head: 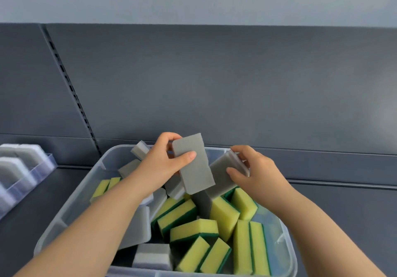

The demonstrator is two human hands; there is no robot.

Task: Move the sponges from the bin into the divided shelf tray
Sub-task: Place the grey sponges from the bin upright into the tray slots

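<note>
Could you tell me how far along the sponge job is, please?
Done: the tray at left already holds a few pale sponges. In hand: the left hand grips a grey sponge and the right hand a second grey sponge, over the bin. Left: many yellow sponges and several grey ones lie in the bin.

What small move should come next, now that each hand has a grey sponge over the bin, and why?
Probably swing both hands left toward the tray. The left hand grips a grey sponge and the right hand holds a second grey sponge, both over the bin. The tray, at the far left of the shelf, already holds pale grey sponges.
</note>
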